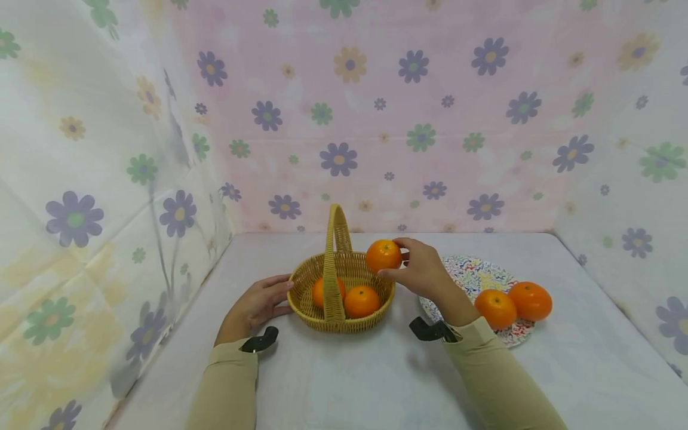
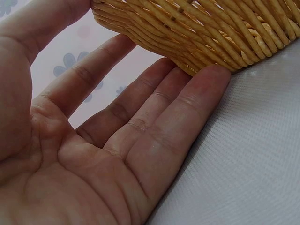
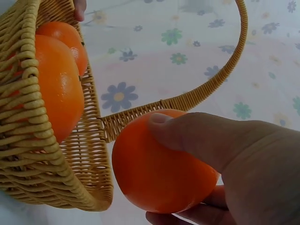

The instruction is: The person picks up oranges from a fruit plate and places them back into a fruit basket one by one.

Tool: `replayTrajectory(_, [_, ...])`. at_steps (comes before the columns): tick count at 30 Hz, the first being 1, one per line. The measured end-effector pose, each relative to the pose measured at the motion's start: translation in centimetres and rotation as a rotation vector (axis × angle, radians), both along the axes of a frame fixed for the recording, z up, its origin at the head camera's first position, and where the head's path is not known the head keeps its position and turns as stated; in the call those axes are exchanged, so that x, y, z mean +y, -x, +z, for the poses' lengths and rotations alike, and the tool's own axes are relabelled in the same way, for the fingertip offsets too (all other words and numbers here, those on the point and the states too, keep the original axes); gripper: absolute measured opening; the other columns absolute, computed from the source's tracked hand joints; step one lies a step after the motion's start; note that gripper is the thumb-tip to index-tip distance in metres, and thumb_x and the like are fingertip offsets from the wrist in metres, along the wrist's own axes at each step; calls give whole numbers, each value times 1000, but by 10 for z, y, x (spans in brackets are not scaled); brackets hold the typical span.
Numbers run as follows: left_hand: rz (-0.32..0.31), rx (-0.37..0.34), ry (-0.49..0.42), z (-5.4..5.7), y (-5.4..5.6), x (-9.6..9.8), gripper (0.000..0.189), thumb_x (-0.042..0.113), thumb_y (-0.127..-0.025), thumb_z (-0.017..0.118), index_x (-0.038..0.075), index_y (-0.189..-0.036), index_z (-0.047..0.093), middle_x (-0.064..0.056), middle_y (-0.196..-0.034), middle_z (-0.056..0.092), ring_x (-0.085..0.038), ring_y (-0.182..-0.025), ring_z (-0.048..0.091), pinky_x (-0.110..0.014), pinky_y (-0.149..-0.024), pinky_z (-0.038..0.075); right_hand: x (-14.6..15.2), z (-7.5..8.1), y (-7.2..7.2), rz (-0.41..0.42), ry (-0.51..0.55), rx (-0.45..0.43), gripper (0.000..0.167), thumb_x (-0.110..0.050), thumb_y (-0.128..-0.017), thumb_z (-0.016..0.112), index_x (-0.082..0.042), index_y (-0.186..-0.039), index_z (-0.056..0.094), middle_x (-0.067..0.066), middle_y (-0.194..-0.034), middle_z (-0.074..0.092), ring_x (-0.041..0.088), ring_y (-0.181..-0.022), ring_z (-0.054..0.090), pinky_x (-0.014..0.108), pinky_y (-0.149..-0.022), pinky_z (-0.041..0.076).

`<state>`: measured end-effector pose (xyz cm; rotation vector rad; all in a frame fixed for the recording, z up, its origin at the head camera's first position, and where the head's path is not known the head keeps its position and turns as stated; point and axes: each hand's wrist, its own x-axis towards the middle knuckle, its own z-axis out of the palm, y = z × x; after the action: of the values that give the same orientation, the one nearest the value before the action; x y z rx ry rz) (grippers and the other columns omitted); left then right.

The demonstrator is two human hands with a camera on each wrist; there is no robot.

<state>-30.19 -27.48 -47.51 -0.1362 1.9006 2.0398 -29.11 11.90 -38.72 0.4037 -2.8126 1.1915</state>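
My right hand (image 1: 424, 269) holds an orange (image 1: 384, 255) between thumb and fingers, over the right rim of a yellow wicker basket (image 1: 306, 319). In the right wrist view the thumb lies across the held orange (image 3: 159, 168), with fingertips beneath it. Two more oranges lie inside the basket, one at the right (image 1: 362, 301) and one partly hidden behind the tall handle (image 1: 334, 269). My left hand (image 1: 258, 304) is at the basket's left side. Its fingers (image 2: 159, 126) are extended, with their tips against the woven wall (image 2: 206, 37) in the left wrist view.
Right of the basket, a round plate with a multicoloured pattern (image 1: 473, 272) lies on the white tabletop (image 1: 333, 382), partly behind my right forearm. Two oranges (image 1: 495, 309) sit side by side at its right edge. Flowered cloth (image 1: 376, 131) hangs behind and at both sides.
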Motion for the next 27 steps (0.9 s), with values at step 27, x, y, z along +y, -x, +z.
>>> replayTrajectory(27, [-11, 13, -19, -2, 0, 1, 64, 23, -99, 72, 6, -154, 46, -8, -145, 60, -20, -121, 67, -46, -98, 60, -16, -21, 4, 47, -34, 29, 75, -37, -82, 89, -15, -145, 54, 6, -140, 63, 30, -126, 61, 51, -100, 58])
